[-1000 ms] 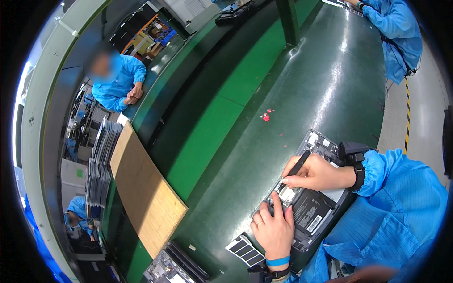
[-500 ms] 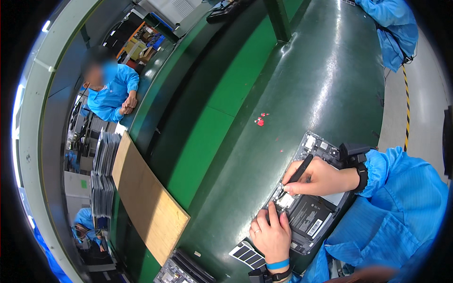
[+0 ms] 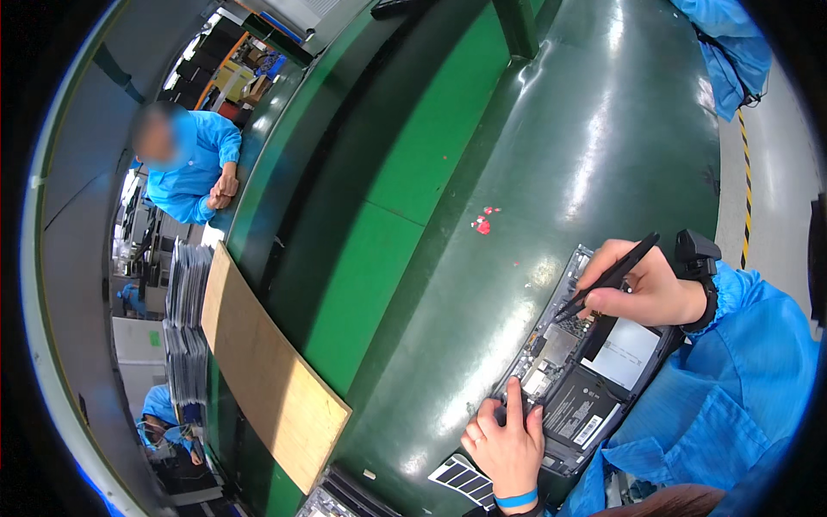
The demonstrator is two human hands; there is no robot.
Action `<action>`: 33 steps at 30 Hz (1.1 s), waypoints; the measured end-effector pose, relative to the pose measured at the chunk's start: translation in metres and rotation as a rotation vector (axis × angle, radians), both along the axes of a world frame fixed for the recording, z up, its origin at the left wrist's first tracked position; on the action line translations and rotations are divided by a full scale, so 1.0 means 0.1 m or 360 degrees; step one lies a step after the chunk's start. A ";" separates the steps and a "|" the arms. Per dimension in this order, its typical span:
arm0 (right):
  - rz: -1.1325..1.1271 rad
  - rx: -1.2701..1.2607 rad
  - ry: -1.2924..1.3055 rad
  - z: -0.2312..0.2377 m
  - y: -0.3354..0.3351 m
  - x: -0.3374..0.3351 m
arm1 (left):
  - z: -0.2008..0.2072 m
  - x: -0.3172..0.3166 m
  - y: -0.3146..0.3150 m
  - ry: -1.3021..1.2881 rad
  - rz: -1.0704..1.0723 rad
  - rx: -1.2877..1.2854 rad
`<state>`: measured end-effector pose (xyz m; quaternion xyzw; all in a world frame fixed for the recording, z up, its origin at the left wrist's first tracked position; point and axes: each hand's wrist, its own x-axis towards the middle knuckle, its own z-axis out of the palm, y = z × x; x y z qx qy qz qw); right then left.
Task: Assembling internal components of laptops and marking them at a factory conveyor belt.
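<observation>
Head view: the person's left hand (image 3: 504,448) lies at the near edge of the work, palm down, closed on nothing, its outstretched index fingertip resting on the frame of an opened laptop base (image 3: 558,349). A blue band (image 3: 517,499) circles that wrist. Just beside the hand, to its left, lies a white sheet (image 3: 463,481) bearing black rectangles. Further left, partly cut off by the lower edge, sits another stack of laptop parts (image 3: 349,498).

The laptop base lies on the green table (image 3: 413,362), slanted, directly in front of the person. Its black battery (image 3: 579,405) and a pale rectangular plate (image 3: 622,349) are exposed. The right hand (image 3: 642,280) is above its far portion, thumb and fingers pinched around a slim black tool (image 3: 622,261). The tool is tilted, tip down at the circuitry; contact at the tip cannot be confirmed.

Beyond, red scraps (image 3: 482,224) lie on the table. To the left is a wooden board (image 3: 267,362), with stacked grey panels (image 3: 185,319) beside it. Farther off, a co-worker (image 3: 194,164) in blue sits with hands together.
</observation>
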<state>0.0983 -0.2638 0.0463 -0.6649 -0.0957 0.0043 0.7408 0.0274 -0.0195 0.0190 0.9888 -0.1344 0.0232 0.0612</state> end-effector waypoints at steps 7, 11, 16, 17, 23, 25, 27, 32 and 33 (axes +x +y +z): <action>0.0141 0.0063 0.0138 -0.12 -0.03 0.12 | -0.04 0.00 0.03 -0.0033 0.0031 0.0018; 0.0103 0.0179 0.0304 -0.12 -0.06 0.13 | -0.08 -0.03 0.08 -0.0151 -0.0050 -0.0048; 0.0154 0.0114 0.0296 -0.15 -0.03 0.14 | -0.08 -0.05 0.11 -0.0193 -0.0048 -0.0168; 0.0158 0.0113 0.0296 -0.15 -0.03 0.15 | -0.07 -0.04 0.10 -0.0195 -0.0027 -0.0157; 0.0159 0.0065 0.0302 -0.15 -0.02 0.14 | -0.08 -0.03 0.06 -0.0240 0.0018 -0.0086; 0.0186 0.0042 0.0308 -0.15 -0.02 0.15 | -0.11 -0.04 0.06 -0.0272 0.0031 -0.0057; 0.0189 0.0035 0.0299 -0.14 -0.01 0.15 | -0.10 -0.04 0.07 -0.0282 0.0012 -0.0057; 0.0191 0.0029 0.0320 -0.13 -0.02 0.14 | -0.08 -0.05 0.05 -0.0307 0.0013 -0.0028; 0.0190 0.0020 0.0319 -0.14 -0.02 0.14 | -0.08 -0.05 0.04 -0.0297 0.0017 -0.0023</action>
